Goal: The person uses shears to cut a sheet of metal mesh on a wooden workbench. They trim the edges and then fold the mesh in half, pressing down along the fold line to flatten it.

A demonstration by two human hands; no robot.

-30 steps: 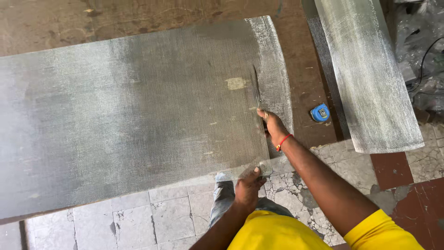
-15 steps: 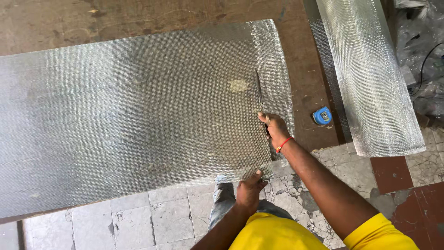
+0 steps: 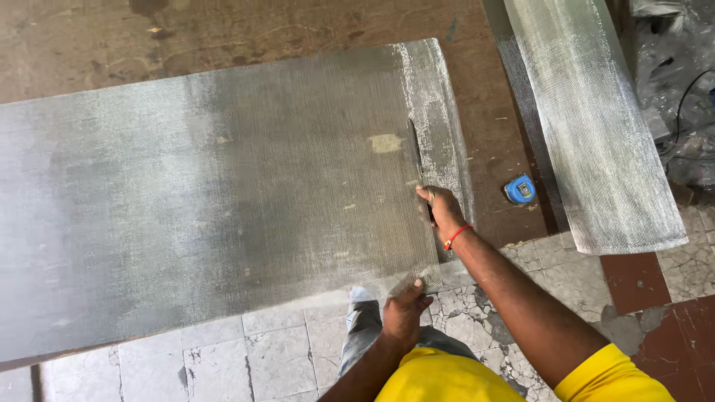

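A large sheet of grey wire mesh (image 3: 223,201) lies flat on a brown board. My right hand (image 3: 441,211), with a red band on its wrist, grips a knife (image 3: 414,149). The thin blade lies along the mesh near its right end, pointing away from me. My left hand (image 3: 406,311) pinches the near edge of the mesh where it overhangs the board, just below the cut line. A narrow strip of mesh (image 3: 436,112) lies to the right of the blade.
A second roll of mesh (image 3: 596,126) lies at the right. A small blue tape measure (image 3: 520,190) sits on the board between the two meshes. Grey and red floor tiles (image 3: 283,350) lie below, with my leg and shoe. Plastic sheeting and cables sit far right.
My right hand and the knife have slid slightly toward me along the mesh. My left hand stays on the near edge.
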